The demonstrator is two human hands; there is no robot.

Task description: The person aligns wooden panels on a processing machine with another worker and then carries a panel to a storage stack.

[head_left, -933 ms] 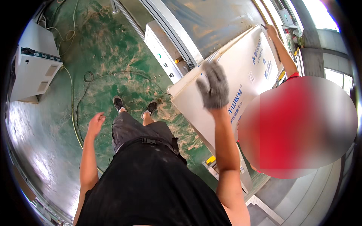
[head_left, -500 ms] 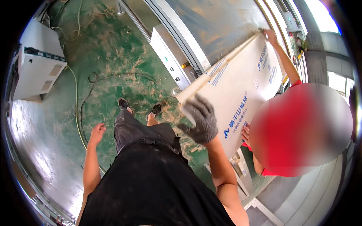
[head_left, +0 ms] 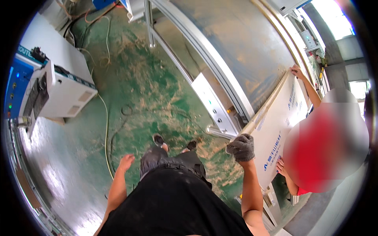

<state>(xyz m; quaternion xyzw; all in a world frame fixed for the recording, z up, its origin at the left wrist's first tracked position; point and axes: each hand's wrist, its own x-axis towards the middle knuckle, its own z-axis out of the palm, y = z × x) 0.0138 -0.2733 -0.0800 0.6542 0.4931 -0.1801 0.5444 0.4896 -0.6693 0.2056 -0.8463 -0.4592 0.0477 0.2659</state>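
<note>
A large white-faced board (head_left: 267, 145) with blue print leans at a slant on the right, its long upper edge beside a machine table. My right hand (head_left: 241, 148), in a grey knit glove, is closed round the board's near corner. Bare and hanging over the floor on the left, my left hand (head_left: 126, 162) has its fingers curled in with nothing seen in them. A co-worker in red (head_left: 311, 153) stands at the board's right side, one hand (head_left: 297, 72) at its far corner and the other hand (head_left: 282, 167) at its lower edge.
The machine table (head_left: 236, 43) has a metal frame (head_left: 212, 51) and a white control box (head_left: 214, 106) beneath. A white cabinet (head_left: 75, 88) with a keyboard (head_left: 41, 92) stands left. Cables (head_left: 106, 129) cross the dusty green floor (head_left: 145, 82).
My right hand has gone from spread fingers above the board to a closed grip on its corner. The view has shifted, showing more of the cabinet on the left.
</note>
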